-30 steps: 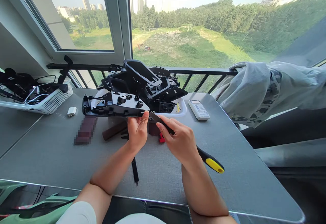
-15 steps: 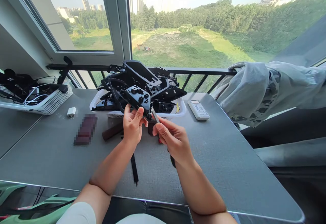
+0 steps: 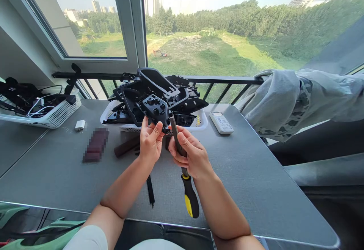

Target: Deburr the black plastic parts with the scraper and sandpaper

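A black plastic part (image 3: 156,107) with raised posts and holes is tilted up in front of the basket, and my left hand (image 3: 150,140) grips its lower edge between thumb and fingers. My right hand (image 3: 193,151) is closed around the blade of a metal file (image 3: 175,132). The file's black and yellow handle points down toward me. Its tip reaches up beside the lower right corner of the black part; whether the two touch I cannot tell.
Behind my hands a white basket (image 3: 205,123) is heaped with black plastic parts. A dark brown cylindrical object (image 3: 125,147), a black strip (image 3: 150,192), a white adapter (image 3: 80,125) and a white handheld device (image 3: 222,122) lie on the grey table (image 3: 241,174). Another basket (image 3: 61,114) holds cables.
My right hand has turned the file more upright, so its blade and handle now show clearly. The black part has tilted slightly in my left hand.
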A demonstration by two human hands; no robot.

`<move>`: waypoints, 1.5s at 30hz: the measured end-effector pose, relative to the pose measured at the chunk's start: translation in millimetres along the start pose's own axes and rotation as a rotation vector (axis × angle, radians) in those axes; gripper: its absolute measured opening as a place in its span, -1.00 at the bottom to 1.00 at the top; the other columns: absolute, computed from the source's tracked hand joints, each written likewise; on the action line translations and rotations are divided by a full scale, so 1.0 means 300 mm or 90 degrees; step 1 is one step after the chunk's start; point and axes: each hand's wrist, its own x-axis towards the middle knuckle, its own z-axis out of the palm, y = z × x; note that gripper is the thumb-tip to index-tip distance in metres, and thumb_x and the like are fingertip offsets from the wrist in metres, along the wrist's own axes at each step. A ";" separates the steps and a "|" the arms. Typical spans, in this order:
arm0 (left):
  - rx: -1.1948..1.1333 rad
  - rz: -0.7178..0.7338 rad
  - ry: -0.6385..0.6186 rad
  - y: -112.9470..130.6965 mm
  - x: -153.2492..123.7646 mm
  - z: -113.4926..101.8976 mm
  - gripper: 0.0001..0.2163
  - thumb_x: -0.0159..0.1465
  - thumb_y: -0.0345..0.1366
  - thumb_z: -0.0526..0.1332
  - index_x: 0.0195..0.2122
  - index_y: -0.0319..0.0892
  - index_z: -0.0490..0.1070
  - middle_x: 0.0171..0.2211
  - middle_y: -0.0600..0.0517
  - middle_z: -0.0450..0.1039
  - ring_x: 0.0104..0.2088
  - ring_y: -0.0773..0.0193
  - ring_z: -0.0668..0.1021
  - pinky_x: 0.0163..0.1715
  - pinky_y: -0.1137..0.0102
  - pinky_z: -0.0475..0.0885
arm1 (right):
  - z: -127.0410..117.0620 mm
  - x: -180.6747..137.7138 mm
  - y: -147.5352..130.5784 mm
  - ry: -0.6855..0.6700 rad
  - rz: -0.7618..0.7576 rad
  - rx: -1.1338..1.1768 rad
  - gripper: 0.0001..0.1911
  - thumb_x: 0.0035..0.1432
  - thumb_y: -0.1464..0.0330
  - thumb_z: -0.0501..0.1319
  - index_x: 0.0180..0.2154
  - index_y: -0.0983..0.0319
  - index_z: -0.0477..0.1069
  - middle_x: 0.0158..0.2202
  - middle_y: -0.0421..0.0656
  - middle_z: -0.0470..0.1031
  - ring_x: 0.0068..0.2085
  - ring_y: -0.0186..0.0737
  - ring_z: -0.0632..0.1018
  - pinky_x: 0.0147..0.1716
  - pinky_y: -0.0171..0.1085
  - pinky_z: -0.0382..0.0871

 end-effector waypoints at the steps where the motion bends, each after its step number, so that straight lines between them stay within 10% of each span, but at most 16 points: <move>1: -0.005 0.002 0.002 0.001 0.002 0.000 -0.45 -0.10 -0.30 0.54 -0.07 -0.10 0.44 -0.39 0.14 0.54 -0.45 0.45 0.56 -0.42 0.59 0.47 | 0.001 -0.004 -0.006 0.010 0.010 -0.006 -0.55 0.13 0.02 0.27 -0.08 0.14 0.27 -0.61 -0.41 0.35 -0.74 -0.57 -0.01 -0.81 -0.52 -0.14; 29: 0.045 0.039 0.008 0.002 0.014 -0.012 -0.33 -0.08 -0.28 0.54 0.09 -0.01 0.40 -0.37 0.13 0.54 -0.48 0.46 0.51 -0.46 0.56 0.44 | -0.013 -0.051 -0.049 0.009 0.076 -0.225 -0.55 0.17 -0.04 0.17 -0.16 0.17 0.22 -0.66 -0.44 0.30 -0.79 -0.53 0.09 -0.87 -0.51 -0.04; 45: 0.104 -0.092 -0.145 -0.014 -0.028 0.005 -0.42 0.00 -0.19 0.49 0.05 -0.06 0.36 -0.34 0.07 0.53 -0.47 0.33 0.56 -0.53 0.47 0.45 | -0.045 0.055 -0.010 0.101 0.000 0.054 -0.52 -0.07 0.04 0.40 -0.62 0.24 0.27 -0.74 -0.34 0.28 -0.81 -0.62 -0.01 -0.88 -0.51 -0.16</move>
